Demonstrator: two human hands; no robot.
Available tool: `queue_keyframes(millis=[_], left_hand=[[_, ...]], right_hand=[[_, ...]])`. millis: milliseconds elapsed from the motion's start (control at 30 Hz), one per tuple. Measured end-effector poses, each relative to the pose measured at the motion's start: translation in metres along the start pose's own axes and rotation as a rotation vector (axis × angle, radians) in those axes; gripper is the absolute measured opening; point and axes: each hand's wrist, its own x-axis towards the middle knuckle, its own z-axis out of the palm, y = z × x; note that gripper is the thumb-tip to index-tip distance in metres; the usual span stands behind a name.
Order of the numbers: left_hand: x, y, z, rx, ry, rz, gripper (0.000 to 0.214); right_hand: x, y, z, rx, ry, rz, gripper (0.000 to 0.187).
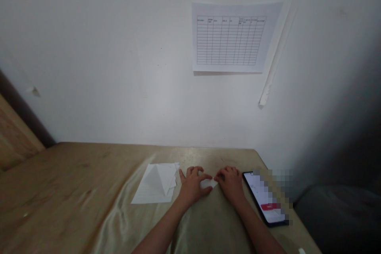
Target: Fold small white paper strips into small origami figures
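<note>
1 wht paper [206, 183] pinched by L hand [192, 186] & R hand [231, 182]; wall chart [229, 43] hdrs [224, 20] illegible.

White paper sheets [149, 186] block my left hand [193, 185] on its outer side; a smartphone [263, 200] hems in my right hand [231, 183]. Between them sits a small folded paper [206, 183]. Bare tablecloth [216, 222] leaves room between my forearms [165, 224], and ahead until the wall [163, 115].
</note>
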Motion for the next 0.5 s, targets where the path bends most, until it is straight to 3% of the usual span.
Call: queue_keyframes(millis=[333,500], left_hand=[[-0.002,-0.001,0.005,0.032,0.068,-0.007,0.036],[-0.002,0.001,0.002,0.021,0.035,-0.02,0.037]], right_hand=[[-0.011,-0.003,-0.003,0.053,-0.036,0.049,0.028],[-0.01,0.002,0.003,0.063,-0.04,0.063,0.029]])
